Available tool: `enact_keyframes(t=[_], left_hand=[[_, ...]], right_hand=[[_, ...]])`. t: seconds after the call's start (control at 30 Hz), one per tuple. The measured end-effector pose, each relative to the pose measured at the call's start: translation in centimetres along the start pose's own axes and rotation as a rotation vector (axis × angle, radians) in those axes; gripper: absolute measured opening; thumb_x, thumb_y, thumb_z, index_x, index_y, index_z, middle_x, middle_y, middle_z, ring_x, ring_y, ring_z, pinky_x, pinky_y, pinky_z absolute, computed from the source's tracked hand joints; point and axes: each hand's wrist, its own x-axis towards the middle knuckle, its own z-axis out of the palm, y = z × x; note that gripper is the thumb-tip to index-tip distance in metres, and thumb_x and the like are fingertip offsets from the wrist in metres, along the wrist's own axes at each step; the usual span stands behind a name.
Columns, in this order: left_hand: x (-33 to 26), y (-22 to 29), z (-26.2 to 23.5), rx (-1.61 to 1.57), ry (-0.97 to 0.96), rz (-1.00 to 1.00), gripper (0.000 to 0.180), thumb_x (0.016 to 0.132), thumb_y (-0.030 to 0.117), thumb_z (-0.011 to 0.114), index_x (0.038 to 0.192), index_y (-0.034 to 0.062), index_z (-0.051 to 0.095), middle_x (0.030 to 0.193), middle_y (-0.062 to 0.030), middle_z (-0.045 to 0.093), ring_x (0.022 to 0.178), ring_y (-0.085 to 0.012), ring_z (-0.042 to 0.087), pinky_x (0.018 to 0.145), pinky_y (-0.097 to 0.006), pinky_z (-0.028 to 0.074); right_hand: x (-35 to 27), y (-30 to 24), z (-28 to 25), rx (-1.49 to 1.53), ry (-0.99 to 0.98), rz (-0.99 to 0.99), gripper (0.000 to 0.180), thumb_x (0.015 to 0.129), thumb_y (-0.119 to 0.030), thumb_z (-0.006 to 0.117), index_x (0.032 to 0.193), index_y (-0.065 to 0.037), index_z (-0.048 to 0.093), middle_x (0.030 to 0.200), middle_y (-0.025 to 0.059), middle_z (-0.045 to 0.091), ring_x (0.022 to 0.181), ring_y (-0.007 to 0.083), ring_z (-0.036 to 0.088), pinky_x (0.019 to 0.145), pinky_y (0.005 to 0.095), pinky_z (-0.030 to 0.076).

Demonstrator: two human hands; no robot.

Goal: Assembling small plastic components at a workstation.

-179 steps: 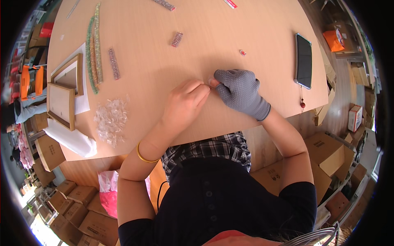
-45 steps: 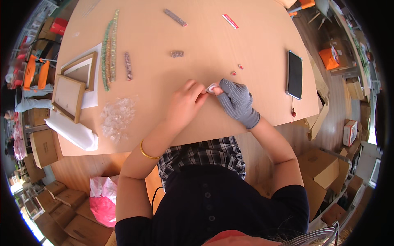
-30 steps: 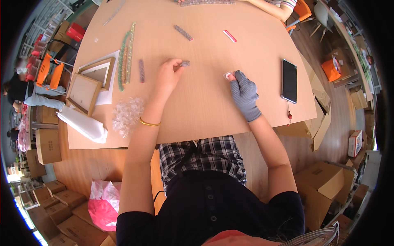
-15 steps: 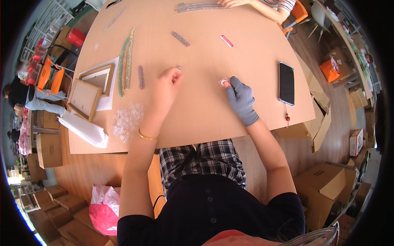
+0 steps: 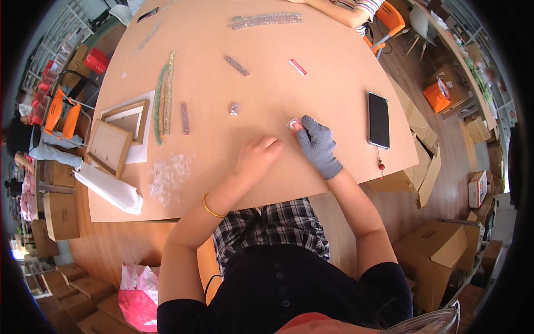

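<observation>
Left hand [image 5: 260, 158] is back from the far reach, curled shut on the worktop [image 5: 334, 72].
Gloved right hand [image 5: 317, 146] pins a small tag [image 5: 292, 123] under its fingertips; whether the left holds anything can't be told.

A small pale tag [image 5: 292, 123] with a pink spot lies flat on the table [image 5: 345, 72], right of its middle and nearer the near edge, partly hidden under 1 gloved fingertip. Its exact shape is too small to tell.
</observation>
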Motion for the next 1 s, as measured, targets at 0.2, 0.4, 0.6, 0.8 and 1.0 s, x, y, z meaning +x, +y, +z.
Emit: enact_keyframes(t=[0.2, 0.4, 0.6, 0.8, 1.0], left_hand=[[0.5, -0.1, -0.4, -0.150, 0.142, -0.071, 0.011, 0.082, 0.006, 0.073, 0.092, 0.0073, 0.069, 0.089, -0.0053, 0.068, 0.082, -0.0246, 0.069, 0.068, -0.036, 0.057], [0.4, 0.4, -0.7, -0.173, 0.057, -0.118, 0.012, 0.084, 0.007, 0.073, 0.095, 0.0056, 0.069, 0.094, -0.0076, 0.067, 0.085, -0.0275, 0.068, 0.071, -0.038, 0.057], [0.2, -0.7, -0.5, -0.236, 0.018, -0.231, 0.017, 0.085, 0.012, 0.073, 0.099, 0.0036, 0.067, 0.099, -0.0112, 0.063, 0.092, -0.0282, 0.066, 0.074, -0.039, 0.056], [0.2, -0.7, -0.6, -0.323, 0.030, -0.315, 0.023, 0.084, 0.009, 0.073, 0.105, 0.0030, 0.067, 0.103, -0.0121, 0.064, 0.094, -0.0294, 0.065, 0.076, -0.039, 0.055], [-0.1, -1.9, -1.0, -0.433, -0.045, -0.309, 0.028, 0.081, 0.011, 0.077, 0.107, 0.0055, 0.068, 0.101, -0.0095, 0.066, 0.082, -0.0245, 0.066, 0.068, -0.034, 0.056]], right_hand=[[0.3, -0.4, -0.1, 0.029, -0.024, 0.007, 0.011, 0.094, -0.012, 0.065, 0.086, -0.004, 0.065, 0.070, 0.0151, 0.063, 0.059, 0.0316, 0.064, 0.055, 0.0357, 0.050], [0.2, -0.2, -0.2, -0.003, -0.049, 0.024, 0.012, 0.095, -0.011, 0.064, 0.086, -0.004, 0.064, 0.069, 0.0145, 0.062, 0.058, 0.0305, 0.063, 0.055, 0.0349, 0.050], [0.4, -0.9, -0.5, 0.032, -0.066, 0.044, 0.010, 0.096, -0.011, 0.063, 0.088, -0.004, 0.065, 0.070, 0.0141, 0.063, 0.059, 0.0301, 0.063, 0.056, 0.0343, 0.050], [-0.5, -0.6, -0.3, -0.012, -0.038, 0.031, 0.007, 0.094, -0.010, 0.065, 0.093, -0.003, 0.067, 0.075, 0.0155, 0.066, 0.062, 0.0315, 0.066, 0.058, 0.0349, 0.051], [-0.6, -1.5, 0.3, -0.091, -0.076, -0.007, 0.010, 0.094, -0.012, 0.066, 0.088, -0.003, 0.065, 0.070, 0.0169, 0.060, 0.057, 0.0298, 0.061, 0.054, 0.0349, 0.048]])
